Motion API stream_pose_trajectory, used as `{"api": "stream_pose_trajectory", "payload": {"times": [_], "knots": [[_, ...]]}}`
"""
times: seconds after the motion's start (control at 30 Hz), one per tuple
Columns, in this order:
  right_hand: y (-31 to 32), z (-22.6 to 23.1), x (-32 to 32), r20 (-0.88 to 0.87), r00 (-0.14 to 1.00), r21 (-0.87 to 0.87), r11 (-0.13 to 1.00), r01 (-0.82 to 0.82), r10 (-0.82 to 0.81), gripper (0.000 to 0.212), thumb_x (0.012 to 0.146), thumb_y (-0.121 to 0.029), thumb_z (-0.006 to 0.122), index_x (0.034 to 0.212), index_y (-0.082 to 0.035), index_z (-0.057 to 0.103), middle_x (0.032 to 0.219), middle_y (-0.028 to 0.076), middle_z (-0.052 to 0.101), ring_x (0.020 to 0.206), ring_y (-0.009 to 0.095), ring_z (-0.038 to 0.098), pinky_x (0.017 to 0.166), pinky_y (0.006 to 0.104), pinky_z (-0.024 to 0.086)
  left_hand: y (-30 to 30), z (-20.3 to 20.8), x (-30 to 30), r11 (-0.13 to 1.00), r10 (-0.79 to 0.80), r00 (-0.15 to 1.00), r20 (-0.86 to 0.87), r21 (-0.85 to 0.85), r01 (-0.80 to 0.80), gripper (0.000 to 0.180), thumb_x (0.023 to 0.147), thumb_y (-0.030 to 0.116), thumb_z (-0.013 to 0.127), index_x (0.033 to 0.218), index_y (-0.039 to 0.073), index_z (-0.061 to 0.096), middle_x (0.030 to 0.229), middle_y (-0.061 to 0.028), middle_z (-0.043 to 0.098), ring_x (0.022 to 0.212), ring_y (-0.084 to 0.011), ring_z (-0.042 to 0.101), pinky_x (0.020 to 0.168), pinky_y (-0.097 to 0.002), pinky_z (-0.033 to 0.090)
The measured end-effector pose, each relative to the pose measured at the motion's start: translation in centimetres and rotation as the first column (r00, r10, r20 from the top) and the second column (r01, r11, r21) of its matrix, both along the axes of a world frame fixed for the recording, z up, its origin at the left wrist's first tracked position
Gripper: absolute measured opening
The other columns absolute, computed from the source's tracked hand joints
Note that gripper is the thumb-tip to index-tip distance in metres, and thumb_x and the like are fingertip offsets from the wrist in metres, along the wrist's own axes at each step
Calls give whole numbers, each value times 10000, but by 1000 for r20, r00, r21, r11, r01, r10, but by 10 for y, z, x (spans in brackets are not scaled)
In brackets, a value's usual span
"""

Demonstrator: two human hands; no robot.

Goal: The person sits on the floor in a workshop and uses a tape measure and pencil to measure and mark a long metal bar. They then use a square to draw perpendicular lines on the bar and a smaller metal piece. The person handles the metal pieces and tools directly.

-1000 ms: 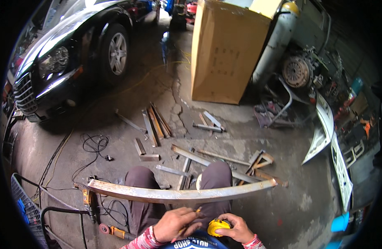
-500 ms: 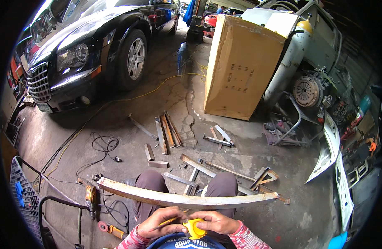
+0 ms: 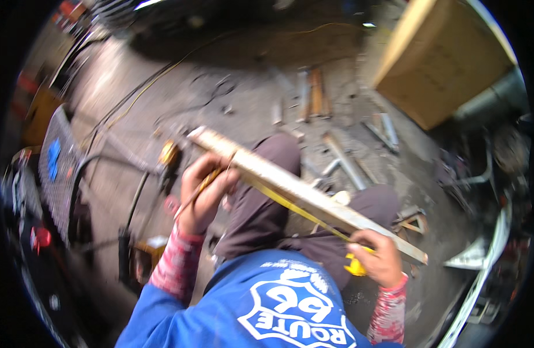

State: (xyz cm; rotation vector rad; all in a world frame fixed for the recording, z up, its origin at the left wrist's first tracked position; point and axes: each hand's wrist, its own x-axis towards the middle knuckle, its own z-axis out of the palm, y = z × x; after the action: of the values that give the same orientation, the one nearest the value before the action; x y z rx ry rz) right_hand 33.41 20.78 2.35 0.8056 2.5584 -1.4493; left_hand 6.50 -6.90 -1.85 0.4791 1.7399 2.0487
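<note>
Yellow tape point(image 3: 290, 205) runs straight, looks pulled taut: right fingers point(image 3: 374, 239) grip its case point(image 3: 356, 267), left fingers point(image 3: 203, 165) pinch a pencil point(image 3: 209, 179) plus maybe the tape's end. Bar point(image 3: 296, 184) sits just beyond the fingers, knees point(image 3: 277, 154) probably propping it.

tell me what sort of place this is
Likely a metal or repair workshop: long pale metal bar, stretched yellow tape measure, rust-brown metal strips on grey concrete floor.

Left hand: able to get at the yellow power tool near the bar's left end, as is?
Probably yes: nothing visible blocks the way from the left hand to the yellow power tool, though depth is unclear. The hand holds a pencil-like stick, so it may need freeing first.
</note>
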Motion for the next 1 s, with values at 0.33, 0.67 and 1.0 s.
{"api": "stream_pose_trajectory", "payload": {"times": [0.33, 0.67, 1.0], "knots": [[9, -23, 12, 60, 997, 3, 999, 38, -38, 208, 960, -138, 741, 981, 67, 770, 824, 153, 753, 752, 226, 724, 703, 337, 541, -29, -55, -20, 915, 402, 916, 2, -52, -401, 243, 1017, 128, 744, 1189, -43, 722, 973, -50, 755, 801, -101, 696, 703, -251, 555], [-17, -33, -37, -41, 999, 59, 998, -15, 17, 188, 976, -106, 728, 959, 80, 751, 785, 156, 713, 700, 252, 692, 666, 363, 511, -36, -80, -64, 852, 524, 851, 16, -13, -524, 270, 1055, 171, 695, 1241, -25, 709, 1053, -77, 761, 858, -129, 721, 785, -273, 602], [-27, -29, -56, -4, 1000, 131, 991, 13, -13, 214, 989, -138, 725, 941, 69, 755, 785, 183, 728, 706, 302, 715, 678, 400, 527, -41, -85, -83, 877, 461, 885, -63, -116, -465, 288, 1050, 222, 706, 1205, -21, 720, 1024, -66, 753, 861, -124, 723, 733, -259, 577]]}}
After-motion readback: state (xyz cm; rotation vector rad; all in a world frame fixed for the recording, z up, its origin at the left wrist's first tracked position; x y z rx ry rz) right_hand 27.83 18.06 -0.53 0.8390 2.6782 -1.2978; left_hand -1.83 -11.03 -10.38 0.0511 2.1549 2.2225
